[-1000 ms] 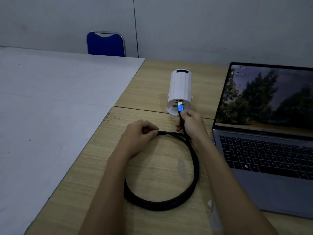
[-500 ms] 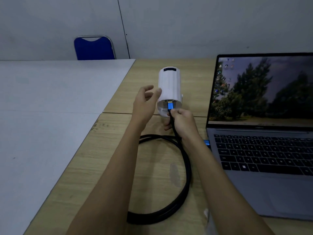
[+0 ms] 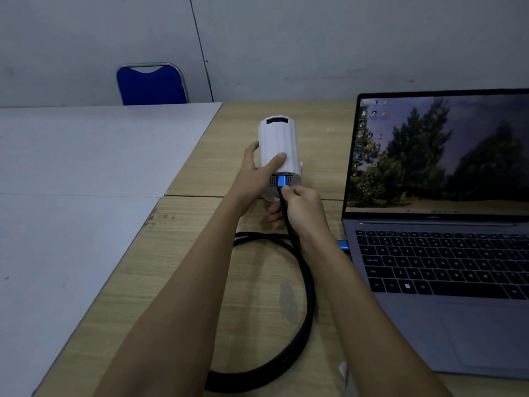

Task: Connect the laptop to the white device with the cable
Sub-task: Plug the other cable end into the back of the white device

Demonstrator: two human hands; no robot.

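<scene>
The device (image 3: 277, 144) is white, with a small dark patch at its far end and tiny grey dots around its near end. The cable (image 3: 306, 296) is black, and its plug (image 3: 282, 181) is shiny blue. The laptop (image 3: 458, 325) is grey with black keys; its screen shows dark green trees under a purple sky. The tabletop (image 3: 160, 282) is light brown wood with thin streaks. The sheet (image 3: 71, 181) beside it is pale grey. The chair (image 3: 150, 87) is deep blue.

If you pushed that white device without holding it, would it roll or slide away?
Probably. The white device is a rounded cylinder lying on its side on the smooth wooden table, so it looks apt to roll. The left hand gripping it while the right hand presses the blue plug suggests it shifts easily.
</scene>
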